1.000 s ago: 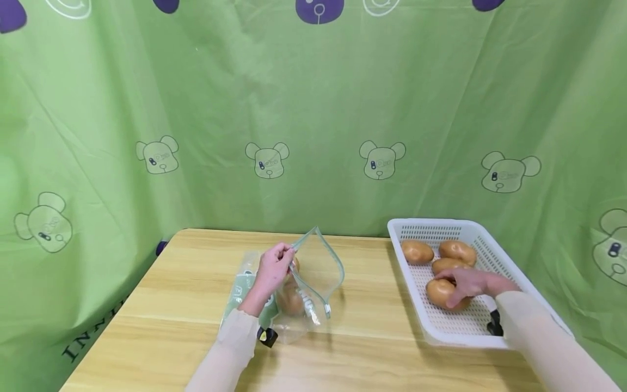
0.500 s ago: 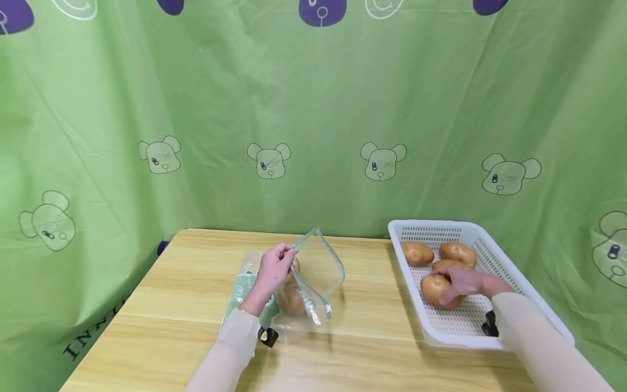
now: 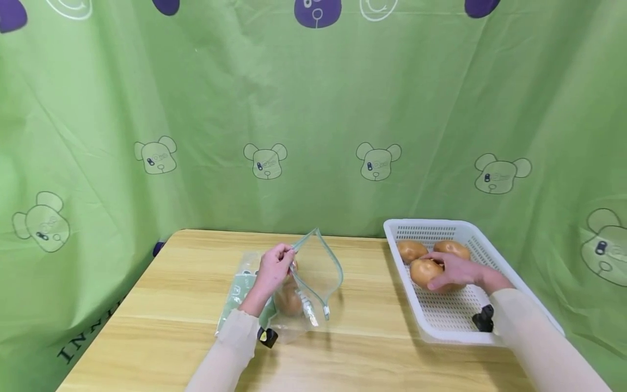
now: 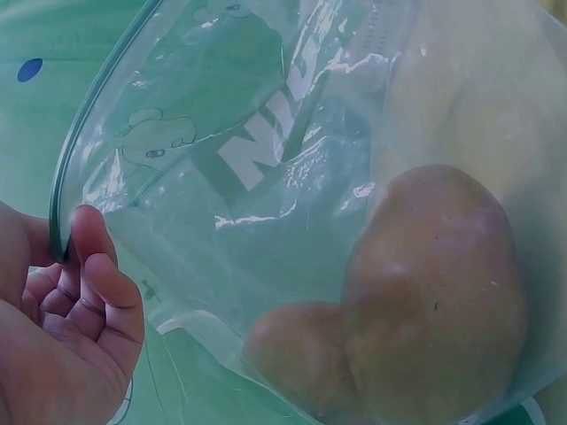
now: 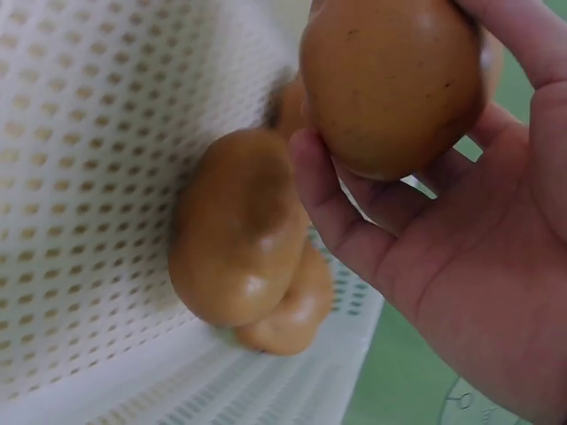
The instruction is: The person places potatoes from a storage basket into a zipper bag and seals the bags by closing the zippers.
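My left hand [image 3: 271, 272] pinches the green zip edge of a clear zip bag [image 3: 318, 261] at the table's middle, and the bag's mouth gapes to the right. Inside the bag lie potatoes, a large one [image 4: 434, 292] and a smaller-looking one [image 4: 301, 359] in the left wrist view. With fingers and thumb curled round it, my right hand [image 3: 459, 271] grips a smooth brown potato [image 5: 390, 88] over the white basket [image 3: 403, 277]. Below that grip, more potatoes [image 5: 239, 230] rest in the basket; the hand partly covers them in the head view.
The perforated basket stands at the right of the wooden table [image 3: 161, 316]. A green printed curtain [image 3: 313, 109] hangs right behind the table and along both sides. Small black devices [image 3: 268, 337] sit at the wrists.
My right hand has moved up and to the left in the head view with the potato, from the basket's lower middle toward its left wall. The left hand and bag stay put.
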A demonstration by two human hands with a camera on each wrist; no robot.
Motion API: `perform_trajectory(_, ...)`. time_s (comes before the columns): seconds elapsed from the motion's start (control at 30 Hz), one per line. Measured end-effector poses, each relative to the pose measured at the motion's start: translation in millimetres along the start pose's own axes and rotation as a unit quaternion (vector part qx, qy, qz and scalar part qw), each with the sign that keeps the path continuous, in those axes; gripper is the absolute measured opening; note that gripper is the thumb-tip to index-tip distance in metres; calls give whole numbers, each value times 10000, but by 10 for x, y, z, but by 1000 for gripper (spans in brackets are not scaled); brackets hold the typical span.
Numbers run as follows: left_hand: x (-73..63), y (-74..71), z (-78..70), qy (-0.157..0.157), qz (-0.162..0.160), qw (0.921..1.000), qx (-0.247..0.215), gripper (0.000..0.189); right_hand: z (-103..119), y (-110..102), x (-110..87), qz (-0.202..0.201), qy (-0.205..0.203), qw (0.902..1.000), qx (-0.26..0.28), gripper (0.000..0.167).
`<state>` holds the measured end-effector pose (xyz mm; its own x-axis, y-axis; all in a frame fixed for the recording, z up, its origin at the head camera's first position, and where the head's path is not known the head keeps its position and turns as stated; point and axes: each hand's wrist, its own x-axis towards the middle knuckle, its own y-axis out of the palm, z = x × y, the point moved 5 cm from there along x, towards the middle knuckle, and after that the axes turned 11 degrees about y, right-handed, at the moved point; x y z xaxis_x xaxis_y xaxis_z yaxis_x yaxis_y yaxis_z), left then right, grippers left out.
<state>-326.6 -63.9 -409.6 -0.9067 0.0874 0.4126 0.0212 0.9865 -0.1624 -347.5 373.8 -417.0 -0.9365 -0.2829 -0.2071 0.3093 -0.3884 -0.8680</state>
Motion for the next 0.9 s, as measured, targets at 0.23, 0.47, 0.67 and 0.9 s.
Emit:
perform_trajectory(0.23, -16, 4, 1, -118, -19, 9999, 34, 12, 278, -116, -42, -396, -188, 9990, -16, 82)
perform_trajectory(0.47, -27, 20, -22, -135, 3, 9999, -11, 13, 407, -169, -62, -528, -300, 9981, 30, 81)
perform_trajectory(0.67, -22, 19, -15, -148, -35, 9999, -4, 13, 535, -173, -57, -460, -253, 9983, 238, 77)
perform_trajectory(0.9, -23, 18, -7, -134, -35, 9999, -8, 13, 786, -122, -42, -159, -257, 9956, 883, 79)
